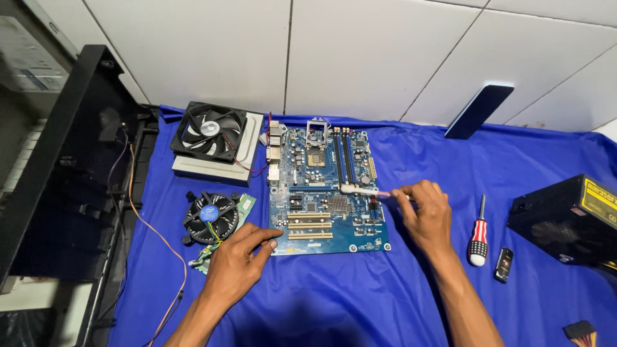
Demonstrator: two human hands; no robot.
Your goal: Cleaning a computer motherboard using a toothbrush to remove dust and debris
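Observation:
A blue motherboard (324,189) lies flat on a blue cloth (334,302). My left hand (241,260) rests on the cloth with its fingertips pressing the board's near left corner. My right hand (424,212) is at the board's right edge and pinches a small brush (363,190) with a white head, which lies across the board below the memory slots. The processor socket (315,158) near the board's far side stands open.
A round cooler fan (209,217) sits left of the board on a green memory stick. A black case fan (209,132) rests on a grey drive. An open black computer case (71,173) is on the left. A red-and-white screwdriver (479,234), a small black object (503,265) and a black power supply (565,222) lie to the right.

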